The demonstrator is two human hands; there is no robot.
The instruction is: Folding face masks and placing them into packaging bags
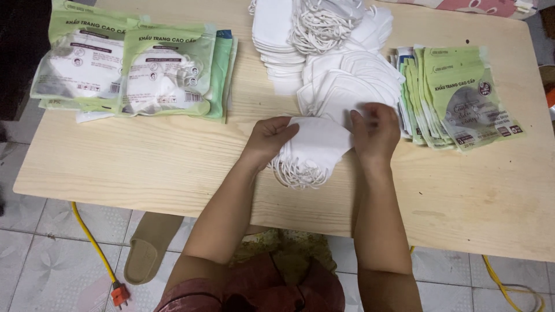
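Note:
A small stack of white folded face masks (315, 147) lies on the low wooden table (144, 167), their ear loops hanging toward me. My left hand (270, 137) grips the stack's left edge. My right hand (376, 130) pinches its right edge, fingers closed on the top masks. Just beyond my hands spreads a larger heap of loose white masks (341, 81).
Filled green-and-clear mask packets (139, 72) lie at the far left. A fanned pile of flat empty green packets (457, 95) sits at the right. More masks with tangled loops (315, 26) are at the back. A slipper (147, 248) and yellow cable (92, 242) lie on the tiled floor.

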